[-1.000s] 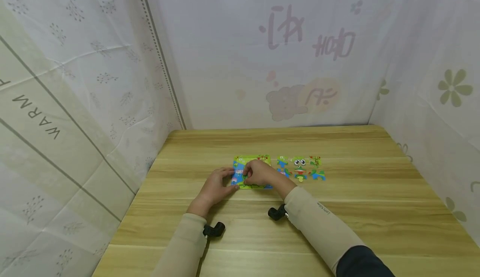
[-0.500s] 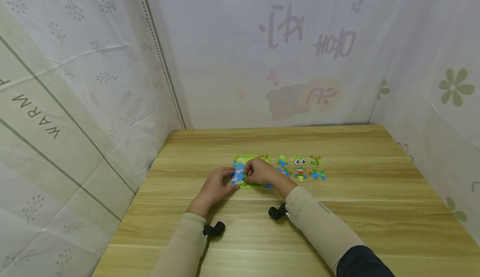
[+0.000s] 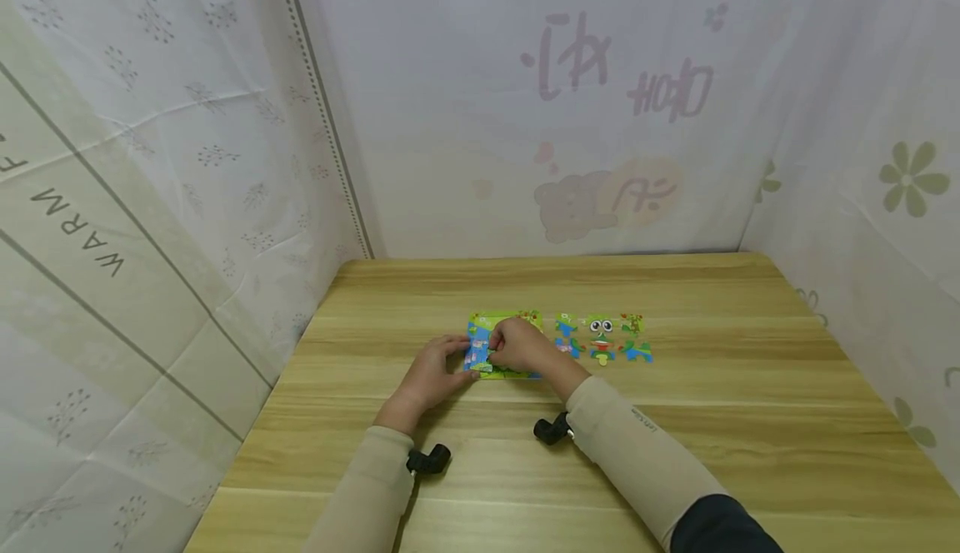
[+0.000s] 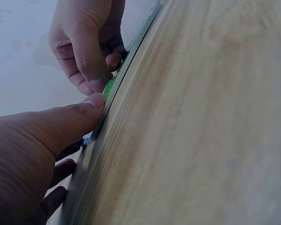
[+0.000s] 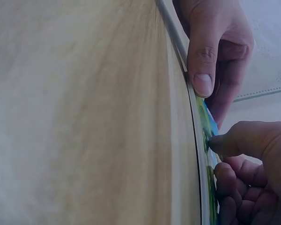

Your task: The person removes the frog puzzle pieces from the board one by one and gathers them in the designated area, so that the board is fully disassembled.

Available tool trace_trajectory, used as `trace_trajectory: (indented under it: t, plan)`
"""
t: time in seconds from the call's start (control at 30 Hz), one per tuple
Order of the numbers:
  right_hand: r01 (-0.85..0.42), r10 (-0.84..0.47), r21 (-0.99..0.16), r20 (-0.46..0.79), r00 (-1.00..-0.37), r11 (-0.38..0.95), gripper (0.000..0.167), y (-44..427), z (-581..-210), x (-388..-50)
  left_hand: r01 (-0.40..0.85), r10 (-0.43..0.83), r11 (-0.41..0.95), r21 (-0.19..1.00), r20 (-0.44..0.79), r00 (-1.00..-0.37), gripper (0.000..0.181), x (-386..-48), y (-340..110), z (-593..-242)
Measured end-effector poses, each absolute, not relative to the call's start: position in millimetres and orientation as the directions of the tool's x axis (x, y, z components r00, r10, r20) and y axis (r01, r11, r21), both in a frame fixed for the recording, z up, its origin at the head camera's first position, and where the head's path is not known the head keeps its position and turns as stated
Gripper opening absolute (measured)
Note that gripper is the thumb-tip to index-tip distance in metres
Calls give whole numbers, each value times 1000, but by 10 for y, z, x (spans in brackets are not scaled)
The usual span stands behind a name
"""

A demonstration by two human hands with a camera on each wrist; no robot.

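Observation:
A colourful puzzle board [image 3: 487, 318] lies flat on the table in the head view, its middle partly covered by the right hand. My left hand [image 3: 431, 374] rests at the board's left side, fingers against the left edge and thumb at the near left corner. With thumb and fingertips, my right hand [image 3: 521, 345] pinches a puzzle piece [image 3: 478, 356] with blue and pink print at the board's left part. In the right wrist view the right thumb [image 5: 241, 138] touches the green print, close to the left thumb [image 5: 203, 84].
To the board's right lie several loose puzzle pieces in two rows, among them a piece with frog eyes [image 3: 601, 326] and a blue-green piece [image 3: 637, 352]. Printed curtains [image 3: 450, 120] hang behind and beside the wooden table [image 3: 675, 436].
The blue and pink piece shows more plainly, its near edge now visible beside the right fingertips. The right hand has shifted only slightly; the left hand stays at the board's edge.

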State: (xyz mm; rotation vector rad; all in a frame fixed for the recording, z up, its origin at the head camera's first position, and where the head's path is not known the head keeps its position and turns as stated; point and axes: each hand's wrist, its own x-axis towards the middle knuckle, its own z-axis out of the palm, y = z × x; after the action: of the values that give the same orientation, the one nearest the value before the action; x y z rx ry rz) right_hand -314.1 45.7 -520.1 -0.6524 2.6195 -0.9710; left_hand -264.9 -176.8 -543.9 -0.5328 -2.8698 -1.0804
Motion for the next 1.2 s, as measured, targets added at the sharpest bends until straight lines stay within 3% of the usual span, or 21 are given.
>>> trace_trajectory:
  t: [1.2]
  plan:
    - [-284, -459, -712, -61, -886, 642, 9, 794, -5121, -3097, 326, 299, 713, 621, 151, -942, 59, -2666, -1768, -5462]
